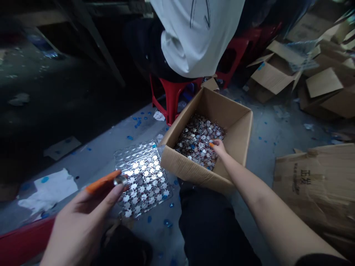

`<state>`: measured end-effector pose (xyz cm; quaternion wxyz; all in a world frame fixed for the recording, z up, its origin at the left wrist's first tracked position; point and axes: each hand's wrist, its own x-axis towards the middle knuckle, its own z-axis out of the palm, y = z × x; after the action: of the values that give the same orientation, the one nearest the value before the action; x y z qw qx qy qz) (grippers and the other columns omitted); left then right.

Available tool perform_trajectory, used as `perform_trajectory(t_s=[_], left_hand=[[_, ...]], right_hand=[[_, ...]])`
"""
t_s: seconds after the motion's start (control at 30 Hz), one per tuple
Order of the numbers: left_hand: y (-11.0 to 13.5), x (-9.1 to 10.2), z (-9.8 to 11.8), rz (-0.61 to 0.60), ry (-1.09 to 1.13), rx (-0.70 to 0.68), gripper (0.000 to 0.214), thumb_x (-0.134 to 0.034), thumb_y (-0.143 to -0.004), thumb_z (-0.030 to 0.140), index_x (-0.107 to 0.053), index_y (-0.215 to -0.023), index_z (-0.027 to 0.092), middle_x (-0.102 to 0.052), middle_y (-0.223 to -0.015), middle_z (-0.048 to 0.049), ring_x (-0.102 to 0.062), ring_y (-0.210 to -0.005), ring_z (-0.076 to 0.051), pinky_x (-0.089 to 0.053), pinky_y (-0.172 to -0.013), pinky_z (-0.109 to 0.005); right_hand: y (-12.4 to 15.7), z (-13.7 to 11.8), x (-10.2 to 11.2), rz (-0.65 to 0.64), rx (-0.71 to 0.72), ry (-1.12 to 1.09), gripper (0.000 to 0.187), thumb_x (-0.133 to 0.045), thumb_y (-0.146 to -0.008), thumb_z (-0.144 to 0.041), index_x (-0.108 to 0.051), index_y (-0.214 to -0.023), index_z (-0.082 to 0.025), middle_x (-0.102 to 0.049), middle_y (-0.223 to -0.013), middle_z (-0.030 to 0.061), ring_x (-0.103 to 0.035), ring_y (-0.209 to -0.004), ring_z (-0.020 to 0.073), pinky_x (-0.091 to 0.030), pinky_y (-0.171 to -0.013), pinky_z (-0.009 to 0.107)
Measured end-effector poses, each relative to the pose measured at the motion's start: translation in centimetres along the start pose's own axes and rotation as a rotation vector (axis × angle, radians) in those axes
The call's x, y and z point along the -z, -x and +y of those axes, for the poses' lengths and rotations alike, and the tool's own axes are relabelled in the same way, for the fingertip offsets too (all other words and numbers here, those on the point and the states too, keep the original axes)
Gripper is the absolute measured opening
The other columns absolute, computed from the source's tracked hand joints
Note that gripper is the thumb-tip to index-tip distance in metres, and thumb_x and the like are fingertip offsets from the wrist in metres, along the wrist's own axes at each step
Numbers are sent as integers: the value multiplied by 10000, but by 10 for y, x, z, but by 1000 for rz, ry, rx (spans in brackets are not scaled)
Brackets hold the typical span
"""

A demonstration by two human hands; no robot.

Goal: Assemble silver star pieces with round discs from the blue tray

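Left hand (83, 220): a shiny piece (120, 180) is pinched between thumb and orange-covered fingers, seen against the left edge of the tray (135, 151); no long axis can be discerned. Right hand (219, 149): held inside the carton (188, 171), nearer the loose parts (194, 129), which are spread mainly left of its fingers. Whether a part is pinched there cannot be told; fingertips small, blurred. Piece partly hidden by thumb.
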<state>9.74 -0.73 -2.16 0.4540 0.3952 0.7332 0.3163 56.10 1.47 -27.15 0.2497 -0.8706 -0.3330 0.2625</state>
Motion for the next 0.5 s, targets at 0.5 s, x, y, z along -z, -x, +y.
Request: perform_trajectory(t_s=[0.5], left_hand=[[16, 6, 2, -208, -53, -332, 596, -789, -676, 598, -742, -1146, 235, -760, -1066, -85, -732, -928, -284, -607, -872, -386]], right_hand=[[58, -66, 10, -151, 105, 214, 309, -607, -982, -344, -602, -1214, -139, -651, -1132, 85, -668, -922, 190, -591, -778, 366]])
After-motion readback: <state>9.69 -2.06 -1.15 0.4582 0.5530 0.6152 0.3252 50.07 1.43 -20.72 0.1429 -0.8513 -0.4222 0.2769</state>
